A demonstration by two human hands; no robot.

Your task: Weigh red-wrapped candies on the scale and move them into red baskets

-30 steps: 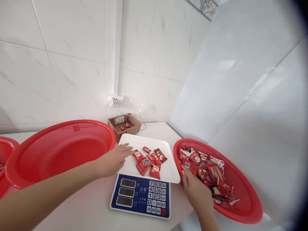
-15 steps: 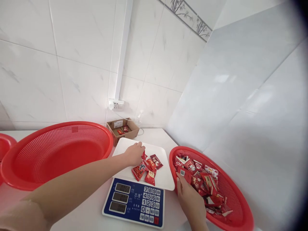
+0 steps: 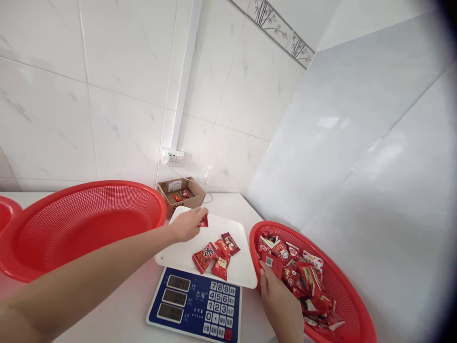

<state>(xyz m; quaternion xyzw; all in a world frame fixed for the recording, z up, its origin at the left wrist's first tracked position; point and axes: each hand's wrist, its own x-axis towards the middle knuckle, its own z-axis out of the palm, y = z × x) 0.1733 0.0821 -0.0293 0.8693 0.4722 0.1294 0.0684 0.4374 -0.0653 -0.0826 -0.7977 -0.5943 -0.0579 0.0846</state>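
My left hand [image 3: 189,224] pinches a small red snack packet [image 3: 203,220] above the far left part of the white weighing tray [image 3: 178,252]. Several red snack packets [image 3: 204,257] lie in a loose group on the tray, to the right of that hand. The tray sits on a scale with a blue keypad panel [image 3: 194,305] and three displays. At the near left rim of the right red basket [image 3: 352,290], my right hand [image 3: 280,300] has its fingers closed at a red packet with a barcode [image 3: 273,264]. Part of that packet is hidden behind the fingers.
Several mixed snack packets [image 3: 310,281] fill the right basket. A large red basket [image 3: 89,195] stands on the left, with another red rim [image 3: 9,209] beyond it. Behind the tray is a cardboard box [image 3: 174,205] holding a few packets, below a wall socket [image 3: 173,157].
My left hand has moved left and slightly up, lifting a red packet away from the group on the tray. My right hand stays at the basket rim. The view has shifted slightly.
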